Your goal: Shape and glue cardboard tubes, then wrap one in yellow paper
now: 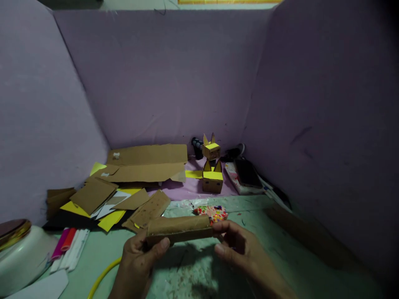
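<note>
A long, narrow folded cardboard box (pixel 179 229) is held level above the table. My left hand (pixel 139 259) grips its left end, thumb across the front face and the other fingers underneath and behind. At the box's right end, the curled fingertips of my right hand (pixel 238 245) touch the edge, with the thumb a little below. Just behind the box lies a colourful patterned object (pixel 215 213), partly covered. Farther back, a small cardboard box with pointed ears and a yellow top (pixel 213 182) stands in front of a similar eared box (pixel 211 151).
Cardboard sheets (pixel 149 172) and loose cardboard pieces (pixel 93 195) are piled at the left. Markers (pixel 73 247) lie beside a white rounded container (pixel 25 257). A yellow ring (pixel 104 276) is near my left wrist. A phone (pixel 247 173) rests at the right. Purplish panels (pixel 171 74) enclose the table.
</note>
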`<state>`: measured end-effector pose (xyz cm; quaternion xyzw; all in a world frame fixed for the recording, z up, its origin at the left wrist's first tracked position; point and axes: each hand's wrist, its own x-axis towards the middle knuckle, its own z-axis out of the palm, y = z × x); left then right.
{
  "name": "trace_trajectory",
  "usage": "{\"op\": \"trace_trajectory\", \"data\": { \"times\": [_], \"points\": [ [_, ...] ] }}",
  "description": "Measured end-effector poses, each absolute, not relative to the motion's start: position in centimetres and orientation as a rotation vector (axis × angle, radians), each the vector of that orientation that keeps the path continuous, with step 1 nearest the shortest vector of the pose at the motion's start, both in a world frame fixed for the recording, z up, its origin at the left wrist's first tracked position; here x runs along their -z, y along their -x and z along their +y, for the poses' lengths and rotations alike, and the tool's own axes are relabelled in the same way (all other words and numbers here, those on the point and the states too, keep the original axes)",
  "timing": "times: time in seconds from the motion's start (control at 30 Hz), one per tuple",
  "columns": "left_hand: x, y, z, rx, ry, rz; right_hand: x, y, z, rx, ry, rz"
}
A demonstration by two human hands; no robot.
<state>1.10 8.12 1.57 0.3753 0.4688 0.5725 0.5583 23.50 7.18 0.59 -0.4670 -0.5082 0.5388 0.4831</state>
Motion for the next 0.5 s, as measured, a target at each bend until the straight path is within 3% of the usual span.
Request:
{"op": "trace_trajectory", "data": {
  "times": [0.37, 0.5],
  "points": [
    [-0.8, -1.0, 7.8, -1.316, -1.048, 1.114, -0.2, -22.9, 7.2, -1.167, 1.181, -1.130],
    [-1.0, -0.5, 7.7, -1.238, -1.231, 1.165, -1.4, -22.3, 7.0, -1.301, 1.165, -1.134]
  ]
}}
